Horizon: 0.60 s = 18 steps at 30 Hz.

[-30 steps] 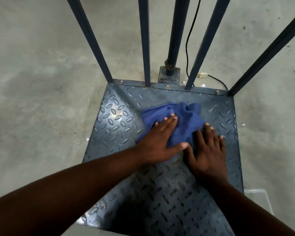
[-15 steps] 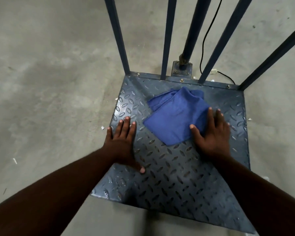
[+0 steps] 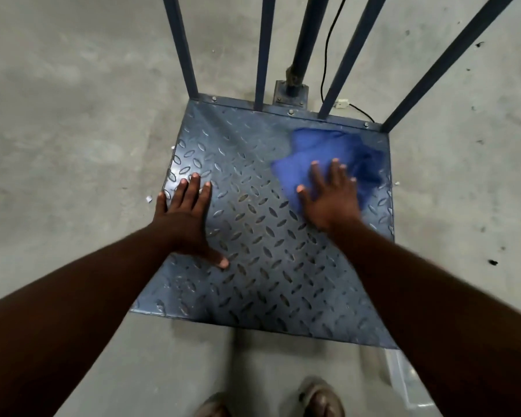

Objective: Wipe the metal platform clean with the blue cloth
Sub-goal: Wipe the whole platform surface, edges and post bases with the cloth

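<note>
The blue cloth [image 3: 328,158] lies bunched in the far right corner of the metal platform [image 3: 253,236], just short of the bolted back rail and close to the right edge. The right hand [image 3: 328,200] presses flat on the near part of the cloth, fingers spread wide and pointing away toward the back rail; it pins the cloth under the palm rather than gripping it. The cloth's far side looks smeared, so its exact outline there cannot be told.

The left hand [image 3: 187,218] is flat on bare tread plate near the left edge, fingers splayed, thumb pointing toward the middle. It holds nothing and seems to serve as a brace.

The relation that matters: most of the cloth sits ahead of and slightly right of the right hand's fingertips, while the wide stretch of uncovered plate lies to the left and toward the person. The right hand is the only one touching the cloth; the left is well apart from it. The next stroke therefore likely calls for dragging the cloth leftward or back toward the near edge, and the left hand sits in that path.
</note>
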### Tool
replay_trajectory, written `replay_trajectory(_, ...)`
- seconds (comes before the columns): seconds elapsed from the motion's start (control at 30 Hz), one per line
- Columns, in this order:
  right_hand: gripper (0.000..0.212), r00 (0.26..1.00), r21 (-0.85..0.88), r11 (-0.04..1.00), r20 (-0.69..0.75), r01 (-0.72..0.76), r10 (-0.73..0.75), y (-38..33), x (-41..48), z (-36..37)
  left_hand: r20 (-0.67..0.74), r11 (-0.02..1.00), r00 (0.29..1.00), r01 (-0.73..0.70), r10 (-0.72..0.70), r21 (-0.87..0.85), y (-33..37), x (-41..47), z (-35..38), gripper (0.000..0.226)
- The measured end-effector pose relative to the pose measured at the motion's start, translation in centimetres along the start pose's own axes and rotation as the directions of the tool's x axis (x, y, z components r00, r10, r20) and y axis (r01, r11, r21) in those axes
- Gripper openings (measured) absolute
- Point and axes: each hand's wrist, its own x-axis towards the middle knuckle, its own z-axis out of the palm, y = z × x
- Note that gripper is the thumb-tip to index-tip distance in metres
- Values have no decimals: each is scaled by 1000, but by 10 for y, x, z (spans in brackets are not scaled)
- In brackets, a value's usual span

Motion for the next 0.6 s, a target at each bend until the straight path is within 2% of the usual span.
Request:
replay_trajectory(0.03,81,980,-2,980,-13,198,-198,-19,-21,13,-5,1000,1000,0,0,0,0,-1,2,185)
replay_trajectory(0.07,78,916,-28,915,10,402,-402,-31,-41,25,-10,1000,1000,0,0,5,0,-1,3,184)
replay_trajectory(0.1,71,836,-54,835,52,548,-546,-38,-56,29,-16,1000,1000,4,-4,9,1,-2,3,183)
replay_trajectory(0.13,64,783,-76,780,53,622,-619,-41,-58,29,-22,1000,1000,9,-9,8,2,-2,3,183)
replay_trajectory(0.17,58,789,-65,787,3,613,-614,-43,-51,25,-31,1000,999,8,-8,7,3,-3,2,184)
replay_trajectory(0.2,54,839,-25,843,-85,538,-538,-44,-41,17,-45,1000,999,5,-5,5,3,-3,2,184)
replay_trajectory(0.23,55,903,50,910,-158,412,-401,-47,-29,7,-59,1000,998,4,-4,1,3,-3,2,185)
replay_trajectory(0.27,57,956,111,958,-164,264,-244,-50,-18,-1,-61,1000,998,1,-1,-6,2,-4,2,185)
replay_trajectory(0.3,57,989,127,984,-102,123,-110,-57,-13,-7,-58,1000,998,-6,5,-13,1,-4,2,185)
replay_trajectory(0.33,56,997,79,995,-53,63,-59,-68,-12,-8,-57,1000,998,-9,8,-17,1,-5,3,185)
replay_trajectory(0.37,57,995,-2,995,-28,95,-95,-82,-16,-4,-59,1000,998,-10,9,-16,1,-5,5,185)
replay_trajectory(0.4,57,982,-46,981,-2,191,-191,-94,-25,0,-65,1000,998,-12,12,-13,1,-4,7,183)
replay_trajectory(0.5,52,861,-22,861,58,507,-506,-105,-50,17,-108,1000,994,-17,15,-17,-5,-1,9,176)
replay_trajectory(0.53,52,846,-20,846,58,532,-530,-96,-50,19,-113,1000,993,-19,17,-20,-6,-1,8,177)
replay_trajectory(0.6,59,920,-48,919,3,391,-391,-63,-36,20,-106,1000,994,-27,26,-7,-4,0,9,181)
